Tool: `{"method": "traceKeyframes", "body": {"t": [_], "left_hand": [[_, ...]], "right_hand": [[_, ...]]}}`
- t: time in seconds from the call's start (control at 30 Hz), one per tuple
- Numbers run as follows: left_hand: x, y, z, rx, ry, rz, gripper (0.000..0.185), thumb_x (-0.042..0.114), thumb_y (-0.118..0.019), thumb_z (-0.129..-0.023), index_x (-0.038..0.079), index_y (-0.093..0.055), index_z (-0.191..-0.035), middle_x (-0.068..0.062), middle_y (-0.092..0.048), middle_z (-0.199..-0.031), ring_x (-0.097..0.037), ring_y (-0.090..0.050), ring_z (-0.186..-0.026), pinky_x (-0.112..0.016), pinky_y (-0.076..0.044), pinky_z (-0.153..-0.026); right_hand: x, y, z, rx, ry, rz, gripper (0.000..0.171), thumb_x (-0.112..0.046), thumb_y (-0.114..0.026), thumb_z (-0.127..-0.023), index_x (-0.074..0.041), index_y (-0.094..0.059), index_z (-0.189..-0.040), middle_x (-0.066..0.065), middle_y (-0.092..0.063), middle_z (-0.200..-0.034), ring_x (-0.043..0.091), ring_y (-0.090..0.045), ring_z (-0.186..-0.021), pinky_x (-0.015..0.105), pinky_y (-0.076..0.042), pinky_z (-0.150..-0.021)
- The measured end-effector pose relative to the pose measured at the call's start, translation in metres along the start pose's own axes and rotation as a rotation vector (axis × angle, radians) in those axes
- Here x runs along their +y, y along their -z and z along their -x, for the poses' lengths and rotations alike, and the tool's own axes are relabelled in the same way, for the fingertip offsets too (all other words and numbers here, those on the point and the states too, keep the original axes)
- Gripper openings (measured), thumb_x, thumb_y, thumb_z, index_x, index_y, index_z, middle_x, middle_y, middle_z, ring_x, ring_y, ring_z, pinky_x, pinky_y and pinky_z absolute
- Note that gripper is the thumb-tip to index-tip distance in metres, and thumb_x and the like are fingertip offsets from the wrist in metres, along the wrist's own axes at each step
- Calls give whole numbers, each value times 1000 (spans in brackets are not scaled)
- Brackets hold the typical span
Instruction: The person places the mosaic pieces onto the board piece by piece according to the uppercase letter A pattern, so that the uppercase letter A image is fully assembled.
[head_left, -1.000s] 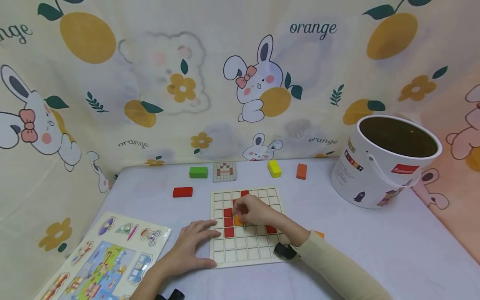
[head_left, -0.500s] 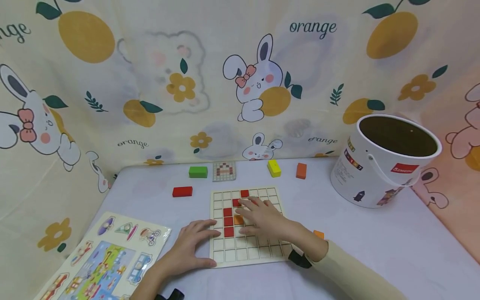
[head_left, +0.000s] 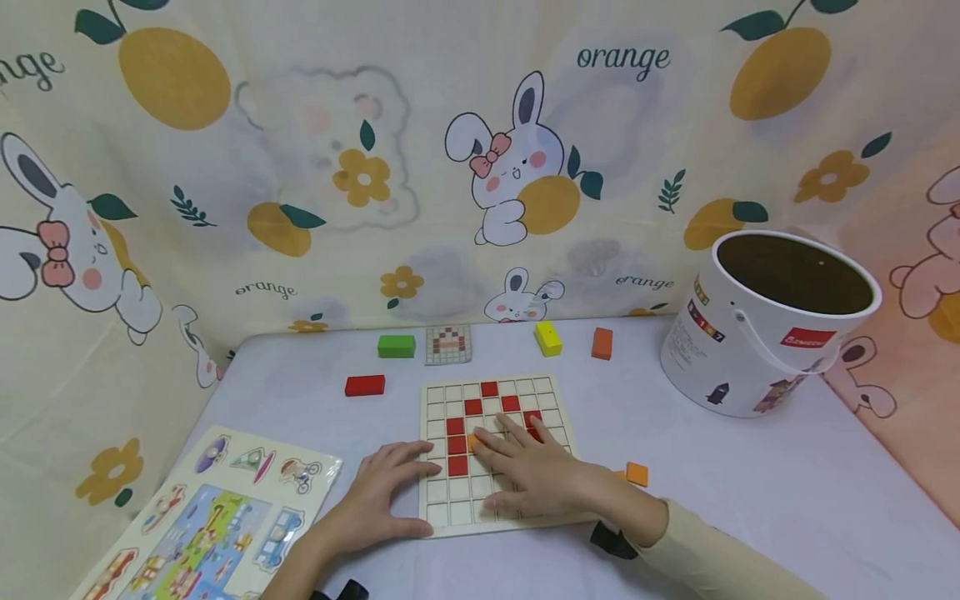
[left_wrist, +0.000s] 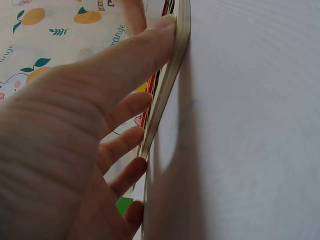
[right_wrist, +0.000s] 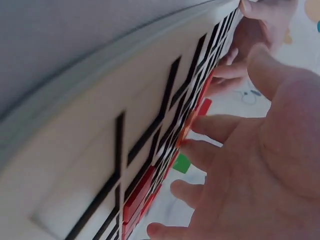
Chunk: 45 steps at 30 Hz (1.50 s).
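A pale lilac table (head_left: 750, 492) stood before a cream curtain (head_left: 315, 167) printed with rabbits and oranges. Nearest the camera, at lower centre of the head view, the left hand (head_left: 378, 497) lay flat with straight fingers against the left edge of the grid board (head_left: 558, 408), thumb along its front corner; the left wrist view showed the fingertips pressed to the board's thin rim. The right hand (head_left: 536, 475) rested spread and flat over the board's lower middle, holding nothing, its fingertips just beside an orange tile (head_left: 473, 442) seated among the red tiles (head_left: 456, 446).

To seat a tile well, it seemed best to keep the left hand bracing the board so it could not slide, and to press straight down with flat fingers until the tile sat flush in its cell.

The board was nearly square, with no marked long axis; its edges ran parallel to the table's front, its far edge toward the curtain. The red tiles climbed diagonally to upper right.

A loose orange tile (head_left: 637, 473) lay right of the board, a picture puzzle (head_left: 217, 517) at lower left. Farther back lay a red block (head_left: 364, 385), green block (head_left: 396, 346), pattern card (head_left: 448, 344), yellow block (head_left: 548, 337) and orange block (head_left: 602, 342); a white bucket (head_left: 750, 350) stood at right.
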<state>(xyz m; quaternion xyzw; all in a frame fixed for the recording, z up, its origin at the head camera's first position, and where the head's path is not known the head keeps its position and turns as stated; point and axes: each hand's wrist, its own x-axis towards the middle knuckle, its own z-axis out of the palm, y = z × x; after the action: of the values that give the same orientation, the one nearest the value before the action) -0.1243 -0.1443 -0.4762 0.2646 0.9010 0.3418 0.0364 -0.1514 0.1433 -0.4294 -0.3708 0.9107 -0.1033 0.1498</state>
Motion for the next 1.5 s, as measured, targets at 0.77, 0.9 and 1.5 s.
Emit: {"method": "traceKeyframes", "body": {"t": [0.77, 0.9, 1.5], "left_hand": [[-3, -1, 0, -6, -3, -6, 68, 59, -81, -71, 29, -64, -129, 3, -44, -152, -24, -33, -141, -59, -25, -109], [-3, -1, 1, -7, -3, -2, 67, 58, -81, -71, 29, -64, -129, 4, -44, -152, -24, -33, -141, -58, -24, -109], [-3, -1, 1, -7, 5, 4, 68, 58, -82, -71, 30, -64, -130, 3, -44, -152, -24, -33, -141, -59, -25, -109]], "right_hand": [[105, 12, 112, 262, -231, -454, 37, 9, -71, -80, -4, -65, -115, 1, -58, -100, 23, -53, -94, 40, -52, -85], [106, 9, 113, 263, -235, -431, 35, 4, -75, -80, -5, -66, -112, -2, -56, -93, 19, -52, -90, 36, -52, -83], [99, 5, 111, 335, -275, -363, 30, 13, -77, -74, -9, -67, -93, -4, -58, -86, 13, -52, -78, 25, -50, -67]]}}
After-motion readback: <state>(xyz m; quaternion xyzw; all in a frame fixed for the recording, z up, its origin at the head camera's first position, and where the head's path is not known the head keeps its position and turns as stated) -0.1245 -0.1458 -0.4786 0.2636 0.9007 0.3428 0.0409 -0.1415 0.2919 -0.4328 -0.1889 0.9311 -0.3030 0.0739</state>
